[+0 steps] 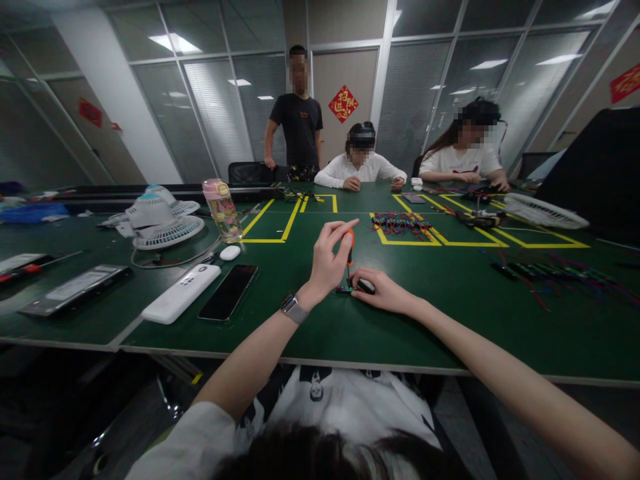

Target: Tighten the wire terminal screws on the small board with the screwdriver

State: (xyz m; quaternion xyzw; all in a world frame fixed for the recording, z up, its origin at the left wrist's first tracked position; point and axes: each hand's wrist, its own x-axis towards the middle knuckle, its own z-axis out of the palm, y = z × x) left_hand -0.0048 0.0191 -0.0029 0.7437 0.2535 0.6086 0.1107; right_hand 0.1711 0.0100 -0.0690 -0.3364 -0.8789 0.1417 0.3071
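Note:
My left hand, with a watch on its wrist, is closed round an orange-handled screwdriver held upright, tip down on a small dark part on the green table. My right hand lies low on the table and pinches that small part from the right, holding it in place. What the part is cannot be made out; it is mostly hidden by my fingers.
To my left lie a black phone, a white power bank, a white mouse, a pink-lidded bottle and a white fan. Coloured wire bundles sit in yellow-taped boxes. Two seated people and one standing person are across the table.

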